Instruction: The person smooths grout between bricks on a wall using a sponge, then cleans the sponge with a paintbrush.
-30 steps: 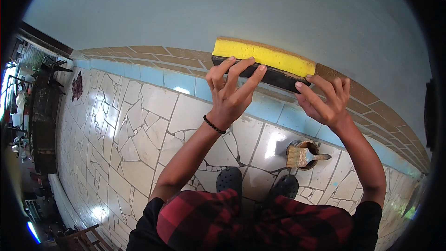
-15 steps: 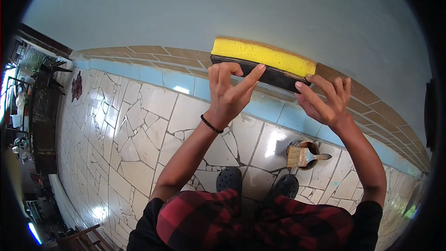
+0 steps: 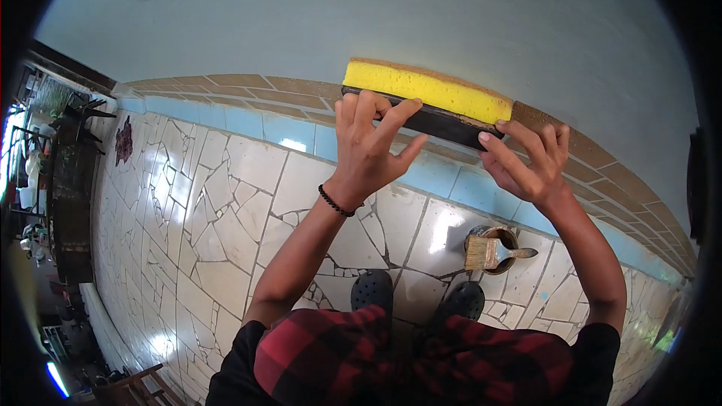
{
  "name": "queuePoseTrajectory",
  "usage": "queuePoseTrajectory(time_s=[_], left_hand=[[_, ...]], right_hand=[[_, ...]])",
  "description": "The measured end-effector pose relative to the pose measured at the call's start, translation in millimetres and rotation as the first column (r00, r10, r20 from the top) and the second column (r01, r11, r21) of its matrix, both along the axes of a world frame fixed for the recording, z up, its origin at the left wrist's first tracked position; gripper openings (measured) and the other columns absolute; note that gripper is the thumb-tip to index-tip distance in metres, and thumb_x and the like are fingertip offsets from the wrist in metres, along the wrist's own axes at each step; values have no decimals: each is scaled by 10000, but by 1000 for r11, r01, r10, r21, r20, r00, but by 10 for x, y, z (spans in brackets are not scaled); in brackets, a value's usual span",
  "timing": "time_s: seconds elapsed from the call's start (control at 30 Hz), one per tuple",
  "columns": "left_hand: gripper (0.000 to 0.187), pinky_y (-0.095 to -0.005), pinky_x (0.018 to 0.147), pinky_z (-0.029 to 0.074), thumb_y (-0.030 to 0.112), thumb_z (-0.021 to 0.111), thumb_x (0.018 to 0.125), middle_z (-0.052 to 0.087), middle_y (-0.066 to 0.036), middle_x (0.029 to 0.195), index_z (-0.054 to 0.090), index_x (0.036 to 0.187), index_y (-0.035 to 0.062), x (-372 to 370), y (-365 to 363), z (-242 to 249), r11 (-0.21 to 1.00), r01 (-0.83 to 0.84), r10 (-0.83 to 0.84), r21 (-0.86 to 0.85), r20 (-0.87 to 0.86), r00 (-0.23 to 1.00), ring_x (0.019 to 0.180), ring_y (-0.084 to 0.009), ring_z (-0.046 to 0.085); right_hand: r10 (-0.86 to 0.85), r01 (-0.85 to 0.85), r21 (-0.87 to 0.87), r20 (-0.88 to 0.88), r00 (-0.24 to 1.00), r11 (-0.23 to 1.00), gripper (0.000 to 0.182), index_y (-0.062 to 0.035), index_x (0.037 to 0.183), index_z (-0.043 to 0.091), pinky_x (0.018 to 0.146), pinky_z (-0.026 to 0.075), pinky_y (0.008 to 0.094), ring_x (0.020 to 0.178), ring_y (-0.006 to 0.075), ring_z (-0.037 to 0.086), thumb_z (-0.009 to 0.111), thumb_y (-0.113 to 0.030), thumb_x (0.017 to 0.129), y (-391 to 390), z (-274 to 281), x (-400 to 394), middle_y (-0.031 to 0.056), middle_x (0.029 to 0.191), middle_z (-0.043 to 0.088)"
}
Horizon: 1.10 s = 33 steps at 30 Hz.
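Observation:
A long sponge float, with a yellow sponge (image 3: pixel 429 92) on a black backing (image 3: pixel 451 126), lies flat along the grey-blue wall (image 3: pixel 421 15), over the brown brick-patterned band (image 3: pixel 293 97). My left hand (image 3: pixel 368 135) has its fingers bent onto the black backing near the left end, its thumb sticking out away from it. At the right end, my right hand (image 3: pixel 530 162) grips the float's corner between thumb and fingers. What the pad covers on the wall is hidden.
A paintbrush (image 3: pixel 496 253) rests across a round pot (image 3: pixel 505 237) on the cracked-tile floor (image 3: pixel 301 188), beside my dark clogs (image 3: pixel 372 291). Light blue tiles (image 3: pixel 429 174) run along the wall's foot. Dark furniture (image 3: pixel 71 210) stands at the far left.
My left thumb has come off the black backing and now points outward; that hand has shifted slightly left and up. The right hand and the float look nearly unmoved.

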<state>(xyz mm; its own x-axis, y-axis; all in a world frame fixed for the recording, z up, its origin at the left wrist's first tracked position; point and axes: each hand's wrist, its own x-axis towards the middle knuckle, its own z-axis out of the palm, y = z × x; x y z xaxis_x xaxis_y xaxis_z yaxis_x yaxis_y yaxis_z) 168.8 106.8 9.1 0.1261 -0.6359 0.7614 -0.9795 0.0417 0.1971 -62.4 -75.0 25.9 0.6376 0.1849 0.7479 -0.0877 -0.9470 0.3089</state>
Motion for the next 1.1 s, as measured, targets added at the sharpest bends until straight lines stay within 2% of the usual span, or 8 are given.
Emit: queuePoseTrajectory(time_s=[0.13,0.23,0.33,0.43,0.53,0.63,0.73,1.1], left_hand=[[635,-390,793,343,351,969,657,484,-44,965,645,1144,103,-66,4,87,1000,11,-11,0,-33,999,922,-237,438],[608,-389,780,320,389,982,648,459,-43,937,595,1015,98,-87,-79,14,990,32,-42,-140,-73,996,902,-241,411],[584,-381,756,293,376,980,671,426,-40,909,529,924,105,-134,-126,-17,986,-42,16,-163,-152,988,879,-235,374],[495,-388,735,269,393,951,710,395,-42,905,537,812,144,-139,-153,-30,989,-83,67,-119,-136,988,859,-232,350],[496,-371,751,268,338,977,682,394,-39,893,530,739,129,-183,-118,10,991,-93,86,-94,-74,994,870,-228,351],[470,-372,762,265,347,977,670,390,-38,892,556,683,139,-211,-143,3,988,-111,102,-108,-84,991,874,-229,352],[424,-376,771,264,336,974,676,391,-39,894,599,710,142,-223,-135,8,989,-115,107,-89,-93,990,879,-229,357],[527,-391,848,285,375,1008,599,382,-42,931,549,712,143,-266,-157,57,992,-106,99,-70,-105,990,911,-221,368]], right_hand=[[-5,5,-6,1,1000,1000,515,-294,1202,763,713,310,372,790,165,461,907,-205,716,2,16,-2,-46,1144,685],[-6,6,-4,2,1000,1000,501,-296,1198,763,713,311,373,791,165,464,905,-209,726,6,18,3,-49,1144,682],[-8,8,0,8,1000,1000,482,-298,1194,763,709,311,373,790,162,467,903,-220,740,3,0,2,-55,1137,680],[-14,14,-3,12,1000,1000,461,-305,1193,761,705,311,367,790,153,471,899,-234,759,5,10,-5,-64,1131,679],[-18,18,-13,14,1000,1000,442,-315,1194,760,702,314,358,793,142,476,890,-241,778,1,3,-3,-69,1136,680],[-21,21,-9,16,1000,1000,426,-326,1196,759,700,317,349,803,135,482,876,-238,797,-9,-21,-4,-74,1143,680],[-21,21,4,16,1000,1000,409,-333,1199,758,699,320,345,816,132,488,855,-226,816,-4,-35,-8,-78,1147,682],[-27,26,22,19,999,999,402,-348,1212,759,726,330,350,825,133,492,790,-228,830,-12,-94,-24,-79,1179,679]])
